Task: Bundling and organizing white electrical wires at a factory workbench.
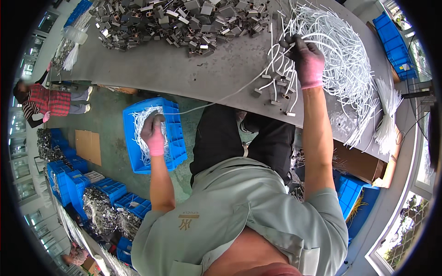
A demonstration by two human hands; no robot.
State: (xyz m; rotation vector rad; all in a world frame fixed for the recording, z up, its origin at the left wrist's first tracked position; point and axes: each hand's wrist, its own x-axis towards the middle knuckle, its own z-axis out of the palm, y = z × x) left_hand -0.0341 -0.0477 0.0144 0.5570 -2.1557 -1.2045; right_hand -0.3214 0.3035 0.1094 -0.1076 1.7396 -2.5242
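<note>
I wear pink gloves with dark grey fingers on both hands. My left hand (pixel 153 133) is over a blue crate (pixel 174 133) of white wires (pixel 143 124), its fingers closed on the end of a long thin white wire (pixel 216 101). This wire runs up across the table edge toward my right hand (pixel 307 60). Above the table, my right hand is closed on white wires beside a large tangled heap of white wires (pixel 343 55). Under it lie several small grey metal blocks (pixel 274 96) with white leads attached.
A big pile of grey metal parts (pixel 179 23) covers the far part of the grey table (pixel 138 69). A bundle of straight white wires (pixel 388 115) hangs at the right edge. Blue crates (pixel 69 184) stand at lower left. A person in a red checked apron (pixel 50 102) is at far left.
</note>
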